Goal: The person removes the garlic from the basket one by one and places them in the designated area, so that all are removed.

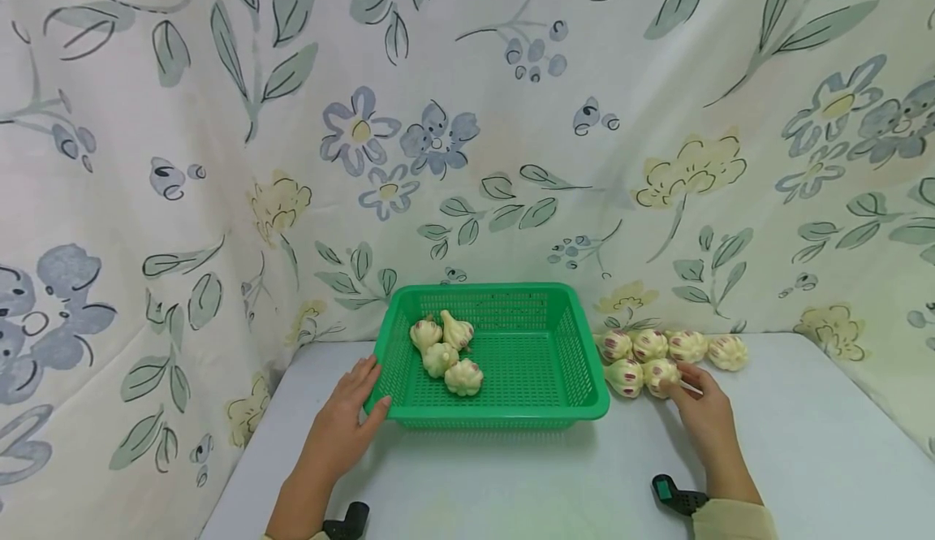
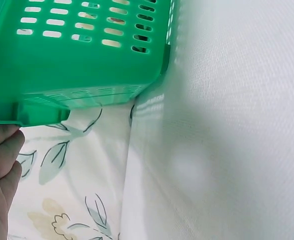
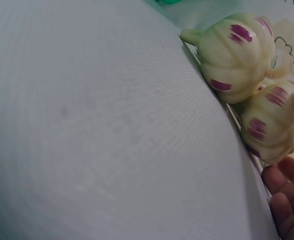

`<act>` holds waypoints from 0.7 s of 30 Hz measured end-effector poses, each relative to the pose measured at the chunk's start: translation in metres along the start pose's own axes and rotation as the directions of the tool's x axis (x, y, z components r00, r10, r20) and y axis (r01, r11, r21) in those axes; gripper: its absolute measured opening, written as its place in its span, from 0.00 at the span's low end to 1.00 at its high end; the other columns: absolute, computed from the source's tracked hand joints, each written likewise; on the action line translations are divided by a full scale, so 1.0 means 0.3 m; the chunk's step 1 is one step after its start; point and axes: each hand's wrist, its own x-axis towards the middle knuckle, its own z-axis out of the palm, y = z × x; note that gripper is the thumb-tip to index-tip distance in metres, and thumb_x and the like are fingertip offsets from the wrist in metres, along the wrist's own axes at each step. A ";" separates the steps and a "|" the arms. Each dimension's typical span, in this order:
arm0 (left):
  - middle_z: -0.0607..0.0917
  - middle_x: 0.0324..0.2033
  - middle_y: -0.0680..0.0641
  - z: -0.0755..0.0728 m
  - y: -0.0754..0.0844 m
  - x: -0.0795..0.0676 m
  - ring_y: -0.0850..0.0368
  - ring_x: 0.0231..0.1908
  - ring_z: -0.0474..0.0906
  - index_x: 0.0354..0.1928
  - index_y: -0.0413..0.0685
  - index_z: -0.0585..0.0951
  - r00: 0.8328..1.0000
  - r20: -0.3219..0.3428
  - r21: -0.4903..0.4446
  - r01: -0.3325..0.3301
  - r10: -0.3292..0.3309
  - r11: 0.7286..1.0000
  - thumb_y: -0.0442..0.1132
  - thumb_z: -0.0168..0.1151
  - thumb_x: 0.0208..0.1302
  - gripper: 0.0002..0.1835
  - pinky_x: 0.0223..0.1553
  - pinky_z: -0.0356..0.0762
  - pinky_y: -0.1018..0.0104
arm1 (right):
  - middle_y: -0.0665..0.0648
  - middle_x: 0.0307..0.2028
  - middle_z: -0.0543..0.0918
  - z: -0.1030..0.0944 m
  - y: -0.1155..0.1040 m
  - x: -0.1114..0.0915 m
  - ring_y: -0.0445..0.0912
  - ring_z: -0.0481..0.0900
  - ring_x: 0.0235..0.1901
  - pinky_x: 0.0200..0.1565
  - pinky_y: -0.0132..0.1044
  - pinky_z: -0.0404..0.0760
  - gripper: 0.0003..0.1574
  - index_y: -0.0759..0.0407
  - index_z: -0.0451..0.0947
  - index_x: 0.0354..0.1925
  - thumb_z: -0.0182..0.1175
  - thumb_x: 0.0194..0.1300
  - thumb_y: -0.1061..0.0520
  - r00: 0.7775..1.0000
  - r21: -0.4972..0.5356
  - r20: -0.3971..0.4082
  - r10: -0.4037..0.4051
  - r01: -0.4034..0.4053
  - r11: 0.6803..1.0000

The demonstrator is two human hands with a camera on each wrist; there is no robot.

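A green plastic basket (image 1: 497, 422) stands on the white table with several pale garlic bulbs (image 1: 441, 359) in its left part. My left hand (image 1: 343, 414) rests against the basket's left rim near the front corner, fingers fairly straight and thumb spread apart. In the left wrist view, its fingers (image 2: 7, 155) touch the rim's outer edge. Right of the basket, my right hand (image 1: 704, 414) pinches a purple-marked garlic bulb (image 1: 661, 373) between thumb and fingers. The right wrist view shows this bulb (image 3: 272, 120) touching a neighbouring garlic bulb (image 3: 237, 57); part of the hand is out of frame.
Behind the held bulb, a row of garlic bulbs (image 1: 687, 346) runs along the table's back edge. A floral cloth (image 1: 497, 158) hangs behind and to the left. The white table (image 1: 497, 483) extends in front of the basket.
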 end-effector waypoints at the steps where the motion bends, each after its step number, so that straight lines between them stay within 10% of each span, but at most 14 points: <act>1: 0.63 0.74 0.45 0.000 0.000 0.001 0.44 0.74 0.56 0.72 0.42 0.67 1.000 -0.003 0.006 -0.006 0.006 1.000 0.47 0.58 0.71 0.31 0.71 0.56 0.43 | 0.69 0.71 0.60 0.001 0.000 0.000 0.65 0.63 0.68 0.58 0.57 0.72 0.45 0.57 0.56 0.75 0.54 0.70 0.37 1.000 0.000 -0.002 0.001 -0.001 1.000; 21: 0.62 0.74 0.44 -0.004 0.001 0.000 0.44 0.74 0.55 0.73 0.41 0.64 1.000 0.015 0.022 -0.003 0.003 1.000 0.58 0.55 0.71 0.38 0.71 0.55 0.41 | 0.69 0.71 0.60 -0.002 0.007 0.005 0.64 0.63 0.68 0.58 0.56 0.72 0.47 0.55 0.54 0.76 0.54 0.70 0.35 1.000 0.004 0.009 0.007 -0.007 1.000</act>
